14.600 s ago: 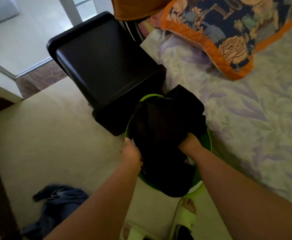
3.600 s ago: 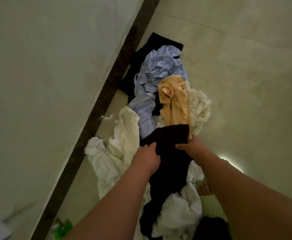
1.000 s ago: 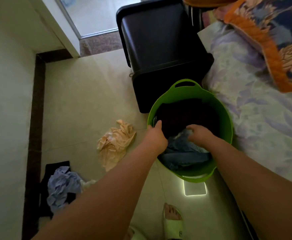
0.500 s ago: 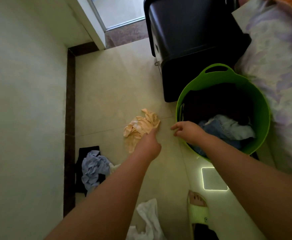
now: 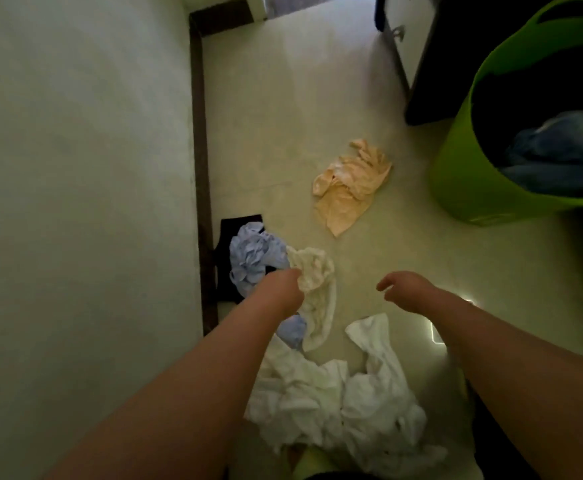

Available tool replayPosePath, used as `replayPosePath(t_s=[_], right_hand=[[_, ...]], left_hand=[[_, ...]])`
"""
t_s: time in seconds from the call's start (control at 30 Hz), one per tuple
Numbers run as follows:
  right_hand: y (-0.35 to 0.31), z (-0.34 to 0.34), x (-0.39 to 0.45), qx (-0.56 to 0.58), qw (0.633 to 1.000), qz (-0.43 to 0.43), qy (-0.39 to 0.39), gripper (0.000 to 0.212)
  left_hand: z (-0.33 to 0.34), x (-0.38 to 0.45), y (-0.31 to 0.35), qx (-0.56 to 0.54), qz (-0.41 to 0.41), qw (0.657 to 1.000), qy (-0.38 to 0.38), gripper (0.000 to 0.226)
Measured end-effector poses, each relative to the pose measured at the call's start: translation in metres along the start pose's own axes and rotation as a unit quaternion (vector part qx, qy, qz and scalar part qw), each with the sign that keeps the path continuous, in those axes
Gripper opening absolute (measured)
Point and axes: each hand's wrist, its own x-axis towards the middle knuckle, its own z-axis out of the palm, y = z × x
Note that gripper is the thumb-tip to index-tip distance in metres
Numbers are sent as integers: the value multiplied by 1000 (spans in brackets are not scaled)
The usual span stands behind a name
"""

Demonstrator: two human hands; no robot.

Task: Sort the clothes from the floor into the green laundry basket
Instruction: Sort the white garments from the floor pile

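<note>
Head view, looking down at the floor (image 5: pixel 317 98) beside a wall (image 5: pixel 75 168) with a dark skirting strip (image 5: pixel 202 168). Left hand (image 5: pixel 283 289) reaches down to a cream garment (image 5: pixel 316 289) and sits against its crumpled upper edge; fingers are hidden behind the cloth and knuckles, so cannot tell whether they grip it. Right hand (image 5: pixel 404 289) is in the air above bare floor, apart from the left hand, fingers loosely curled, holding nothing. Just left of the cream garment: a pale blue shirt (image 5: pixel 252 258), bunched, lying on a black garment (image 5: pixel 226 271) next to the skirting. Near the bottom, between the forearms: a heap of white clothes (image 5: pixel 335 393), touching the cream garment's lower end. A peach garment (image 5: pixel 349 188) lies alone further out, well apart from the heap, between it and the basket (image 5: pixel 463 174). Basket is green, at the right edge, partly cut off by the frame; inside it a blue item (image 5: pixel 560 150) on top of dark cloth (image 5: pixel 525 91). A dark cabinet (image 5: pixel 421 81) stands just behind the basket.
</note>
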Motion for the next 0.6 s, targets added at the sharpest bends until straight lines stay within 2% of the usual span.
replayPosePath(t_s=[0.13, 0.23, 0.37, 0.6], right_hand=[[-6, 81, -22, -4, 998, 45, -47, 40], [-9, 123, -39, -7, 995, 74, -66, 39], [3, 153, -49, -5, 994, 103, -46, 37], [55, 273, 25, -5, 985, 166, -40, 38]], left_hand=[[54, -15, -77, 26, -63, 997, -33, 44], [92, -24, -116, 32, -74, 991, -105, 50], [133, -38, -134, 15, -25, 995, -100, 51], [215, 49, -141, 6, -23, 994, -106, 46]])
